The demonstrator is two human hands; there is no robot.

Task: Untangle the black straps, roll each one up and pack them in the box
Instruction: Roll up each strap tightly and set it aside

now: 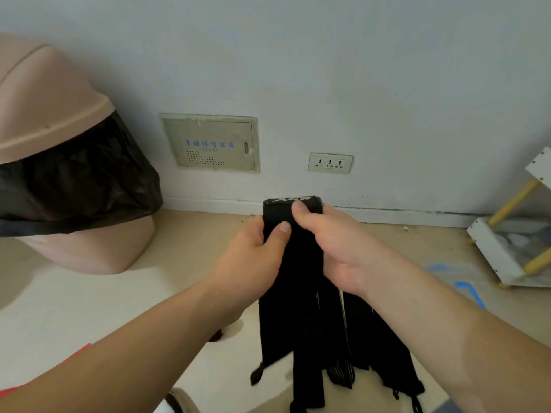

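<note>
Both hands, left hand (256, 248) and right hand (331, 239), pinch top of black straps (301, 293) in middle of frame; straps look soft, light, floppy; best grab near ends

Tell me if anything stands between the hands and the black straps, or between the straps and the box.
Nothing stands between them: the left hand and the right hand both already pinch the top of the black straps, whose ends hang down loose. The box does not show in this view, so the way to it cannot be judged.
</note>
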